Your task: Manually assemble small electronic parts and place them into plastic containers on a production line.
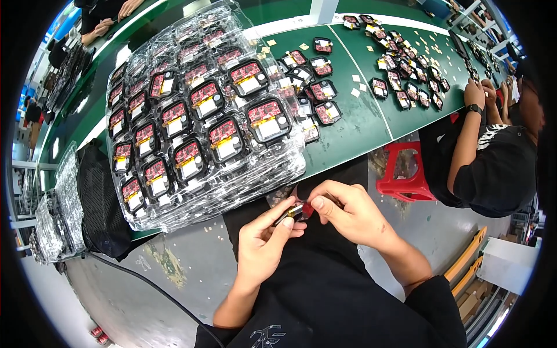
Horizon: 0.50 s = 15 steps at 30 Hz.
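Observation:
In front of my lap, my left hand [265, 240] grips a small black-cased circuit unit [295, 211] between thumb and fingers. It is tilted nearly edge-on, and a yellow strip shows on it. My right hand [351, 213] is closed in a pinch at the unit's right side. Whatever its fingertips hold is hidden. Just beyond my hands, stacked clear plastic trays [232, 194] carry several similar units, such as one with a red board, a white block and a yellow strip [268, 120].
More black-cased units [327, 112] lie loose on the green table [348, 136], with another group [406, 72] farther right. Small pale squares [355, 92] are scattered there. A red stool [400, 174] and a co-worker [493, 156] are at right. A black cable [168, 296] runs at lower left.

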Each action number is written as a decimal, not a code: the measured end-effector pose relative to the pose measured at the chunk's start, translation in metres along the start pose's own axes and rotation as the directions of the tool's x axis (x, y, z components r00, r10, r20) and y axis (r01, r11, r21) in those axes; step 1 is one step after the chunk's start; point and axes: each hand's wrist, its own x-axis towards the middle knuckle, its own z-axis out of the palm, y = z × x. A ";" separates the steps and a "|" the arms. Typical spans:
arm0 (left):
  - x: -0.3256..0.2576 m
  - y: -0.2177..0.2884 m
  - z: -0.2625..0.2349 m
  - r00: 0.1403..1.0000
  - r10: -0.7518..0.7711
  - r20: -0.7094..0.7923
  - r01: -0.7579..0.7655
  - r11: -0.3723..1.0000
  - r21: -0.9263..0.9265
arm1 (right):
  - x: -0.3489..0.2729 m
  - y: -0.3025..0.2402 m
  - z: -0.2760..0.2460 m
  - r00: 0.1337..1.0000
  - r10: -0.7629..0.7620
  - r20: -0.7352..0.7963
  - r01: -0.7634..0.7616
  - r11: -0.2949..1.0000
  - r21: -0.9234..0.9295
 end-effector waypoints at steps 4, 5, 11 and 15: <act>0.000 -0.001 0.008 0.992 0.125 0.001 -0.123 0.971 0.203 | -0.002 0.019 0.017 0.997 -0.068 0.025 0.054 0.931 0.360; 0.000 -0.001 0.009 0.981 0.194 0.000 -0.187 0.942 0.277 | -0.002 0.021 0.017 0.997 -0.068 0.023 0.055 0.931 0.360; 0.001 -0.004 0.006 0.978 0.210 0.001 -0.200 0.927 0.318 | 0.001 0.024 0.015 0.997 -0.034 0.073 -0.016 0.807 0.591; 0.001 -0.005 0.002 0.960 0.276 0.050 -0.263 0.825 0.501 | 0.000 0.018 0.012 0.974 0.060 0.219 -0.184 0.775 0.605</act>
